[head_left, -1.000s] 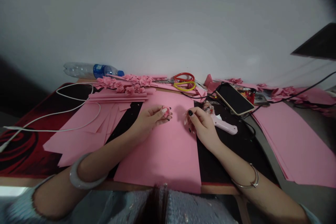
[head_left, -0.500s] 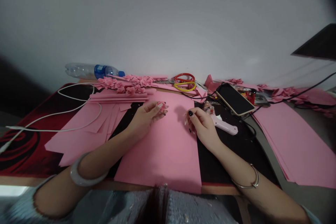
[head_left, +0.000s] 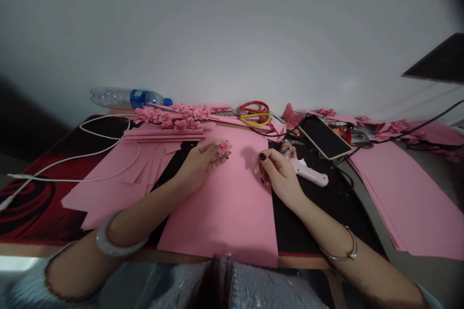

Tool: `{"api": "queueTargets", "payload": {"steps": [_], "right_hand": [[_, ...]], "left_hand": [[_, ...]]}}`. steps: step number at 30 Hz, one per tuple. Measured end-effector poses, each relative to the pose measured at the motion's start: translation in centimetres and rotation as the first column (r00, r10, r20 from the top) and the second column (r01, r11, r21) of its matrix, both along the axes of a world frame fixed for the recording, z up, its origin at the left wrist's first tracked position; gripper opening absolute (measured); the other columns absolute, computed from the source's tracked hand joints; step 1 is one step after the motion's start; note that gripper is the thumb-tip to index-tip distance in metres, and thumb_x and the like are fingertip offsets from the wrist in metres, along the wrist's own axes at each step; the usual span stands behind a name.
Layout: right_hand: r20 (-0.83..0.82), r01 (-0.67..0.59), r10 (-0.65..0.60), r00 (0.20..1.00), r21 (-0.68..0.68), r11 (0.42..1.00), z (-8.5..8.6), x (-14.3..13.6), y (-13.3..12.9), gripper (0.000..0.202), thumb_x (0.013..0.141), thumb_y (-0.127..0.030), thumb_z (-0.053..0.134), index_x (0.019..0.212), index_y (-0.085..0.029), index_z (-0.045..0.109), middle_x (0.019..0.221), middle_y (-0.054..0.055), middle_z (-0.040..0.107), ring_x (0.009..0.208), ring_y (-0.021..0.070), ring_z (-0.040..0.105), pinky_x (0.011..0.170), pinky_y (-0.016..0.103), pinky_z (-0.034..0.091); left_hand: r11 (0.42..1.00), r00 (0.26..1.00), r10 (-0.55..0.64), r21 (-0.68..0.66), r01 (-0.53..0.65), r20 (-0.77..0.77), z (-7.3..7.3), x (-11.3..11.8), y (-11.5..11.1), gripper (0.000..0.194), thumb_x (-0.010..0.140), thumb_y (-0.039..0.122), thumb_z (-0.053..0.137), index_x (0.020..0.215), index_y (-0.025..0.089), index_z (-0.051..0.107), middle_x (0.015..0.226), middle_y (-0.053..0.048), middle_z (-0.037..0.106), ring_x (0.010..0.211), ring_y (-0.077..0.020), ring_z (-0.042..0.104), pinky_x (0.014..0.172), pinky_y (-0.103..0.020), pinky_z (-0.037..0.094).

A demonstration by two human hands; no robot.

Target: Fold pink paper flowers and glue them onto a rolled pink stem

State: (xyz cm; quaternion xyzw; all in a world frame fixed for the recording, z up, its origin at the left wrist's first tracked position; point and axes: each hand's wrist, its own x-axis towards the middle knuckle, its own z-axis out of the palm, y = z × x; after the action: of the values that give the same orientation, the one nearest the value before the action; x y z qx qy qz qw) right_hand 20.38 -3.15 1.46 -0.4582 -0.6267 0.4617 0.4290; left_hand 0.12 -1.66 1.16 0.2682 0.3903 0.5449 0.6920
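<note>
My left hand (head_left: pixel 205 160) pinches a small pink paper flower (head_left: pixel 224 147) between thumb and fingers, its folded petals facing up. A few inches to the right, my right hand (head_left: pixel 277 172) is closed with thumb and forefinger together; whatever it holds, if anything, is too small to make out. Both hands hover over a large pink paper sheet (head_left: pixel 221 207). Close beside my right hand lies a pale pink glue gun (head_left: pixel 311 174), its front end partly wrapped in a mottled covering.
Pink paper flowers (head_left: pixel 174 118) and rolled paper (head_left: pixel 163 136) lie at the back left, near a plastic bottle (head_left: pixel 116 98). Scissors (head_left: pixel 255 113) and a phone (head_left: pixel 325 137) sit behind. More pink sheets (head_left: pixel 416 203) are on the right. A white cable (head_left: pixel 72 180) crosses the left side.
The paper flower has turned slightly in my left fingers, so its petals show more. My right hand has hardly moved.
</note>
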Motion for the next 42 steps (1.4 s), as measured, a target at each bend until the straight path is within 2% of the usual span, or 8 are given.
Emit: {"api": "queueTargets", "payload": {"steps": [7,27,35,39,42], "right_hand": [[0.005,-0.005,0.004,1.0,0.011,1.0,0.0,0.0,0.1,0.024,0.091,-0.041,0.046,0.084,-0.018,0.05,0.065,-0.003,0.051,0.045,0.0067,0.045,0.04,0.019,0.036],[0.006,-0.008,0.008,1.0,0.001,1.0,-0.2,0.0,0.1,0.024,0.091,-0.04,0.046,0.084,-0.018,0.051,0.064,-0.003,0.053,0.045,0.0069,0.045,0.041,0.02,0.036],[0.007,-0.011,0.011,1.0,0.006,1.0,-0.1,0.1,0.0,0.023,0.092,-0.039,0.044,0.085,-0.018,0.051,0.064,-0.003,0.053,0.045,0.0067,0.045,0.041,0.019,0.035],[0.013,-0.015,0.015,1.0,0.021,1.0,-0.2,0.0,0.1,0.023,0.092,-0.039,0.044,0.085,-0.018,0.051,0.063,-0.003,0.052,0.045,0.0066,0.044,0.041,0.019,0.034],[0.005,-0.02,0.02,1.0,0.031,0.999,-0.2,0.1,0.1,0.022,0.092,-0.038,0.044,0.085,-0.018,0.052,0.064,-0.003,0.052,0.045,0.0065,0.044,0.041,0.019,0.035]], "left_hand": [[0.999,0.998,-0.014,0.031,0.016,-0.066,-0.1,0.0,-0.2,0.017,0.069,0.026,0.076,0.079,0.014,0.07,0.082,-0.002,0.067,0.079,-0.0098,0.061,0.079,-0.022,0.048],[0.995,0.991,-0.037,0.082,0.048,-0.13,-0.8,-0.2,0.1,0.016,0.07,0.028,0.075,0.079,0.015,0.071,0.082,-0.003,0.067,0.08,-0.0109,0.06,0.082,-0.026,0.047],[0.994,0.993,0.092,0.059,-0.088,-0.077,0.1,-0.5,0.6,0.017,0.069,0.024,0.075,0.082,0.014,0.069,0.09,-0.004,0.07,0.074,-0.0087,0.062,0.076,-0.021,0.049],[0.982,0.983,0.16,0.118,-0.148,-0.094,0.3,-1.8,1.3,0.014,0.075,0.029,0.07,0.082,0.017,0.067,0.096,-0.004,0.07,0.081,-0.0117,0.065,0.08,-0.024,0.051],[0.944,0.95,0.282,0.217,-0.249,-0.135,0.7,-3.1,2.0,0.008,0.08,0.029,0.064,0.081,0.021,0.066,0.098,-0.004,0.069,0.09,-0.0169,0.065,0.085,-0.031,0.052]]}}
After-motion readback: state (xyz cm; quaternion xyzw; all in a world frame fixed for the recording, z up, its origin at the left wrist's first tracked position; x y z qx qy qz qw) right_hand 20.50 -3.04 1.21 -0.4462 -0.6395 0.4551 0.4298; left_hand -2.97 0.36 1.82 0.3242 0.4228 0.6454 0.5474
